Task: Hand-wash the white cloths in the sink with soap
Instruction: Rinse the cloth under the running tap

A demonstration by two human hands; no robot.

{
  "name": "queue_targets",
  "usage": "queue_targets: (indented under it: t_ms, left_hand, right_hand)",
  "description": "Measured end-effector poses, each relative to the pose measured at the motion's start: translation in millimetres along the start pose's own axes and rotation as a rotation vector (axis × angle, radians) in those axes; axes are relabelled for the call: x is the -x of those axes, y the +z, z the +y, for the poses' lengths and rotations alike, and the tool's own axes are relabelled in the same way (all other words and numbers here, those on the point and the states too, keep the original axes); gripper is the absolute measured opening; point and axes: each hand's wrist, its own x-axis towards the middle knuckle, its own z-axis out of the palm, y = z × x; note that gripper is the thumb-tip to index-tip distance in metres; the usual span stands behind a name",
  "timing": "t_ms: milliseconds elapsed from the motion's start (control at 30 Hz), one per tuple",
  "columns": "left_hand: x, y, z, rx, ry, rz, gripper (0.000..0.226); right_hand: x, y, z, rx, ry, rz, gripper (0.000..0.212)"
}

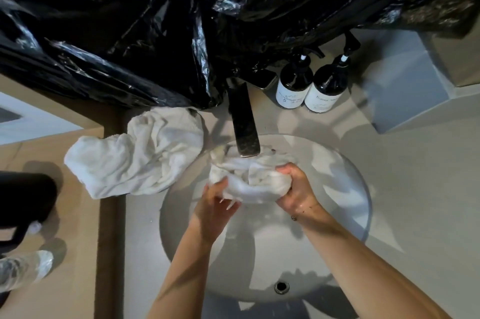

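Observation:
A bunched wet white cloth (249, 178) hangs over the round white sink (345, 204), just under the dark flat tap (244, 124). My right hand (296, 191) grips its right end, fingers curled into the fabric. My left hand (215, 204) holds its lower left side from below. A second white cloth (137, 155) lies crumpled on the counter left of the sink, one edge reaching the basin rim. Two dark pump bottles (311, 82) with white labels stand behind the sink to the right of the tap.
Black plastic sheeting (181, 20) hangs across the whole back, down to the tap's base. A grey box (405, 85) sits at the back right. On the lower surface at left are a black object (23, 199) and a clear plastic bottle (23, 269).

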Motion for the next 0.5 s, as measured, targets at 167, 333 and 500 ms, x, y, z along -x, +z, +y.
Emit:
queue_targets:
  t_ms: [167,333,500]
  left_hand:
    - [9.4,-26.6,6.5,0.093,-0.117,-0.182,0.069]
    - [-5.0,-10.9,13.4,0.136,-0.186,-0.158,0.084]
    - [-19.6,22.8,-2.6,-0.042,-0.081,-0.131,0.030]
  right_hand:
    - [-7.2,12.7,8.2,0.174,0.009,-0.119,0.028]
    - [-7.7,13.0,-1.5,0.334,0.159,-0.209,0.031]
    - [-0.9,3.9,-18.7,0.406,0.074,-0.244,0.028]
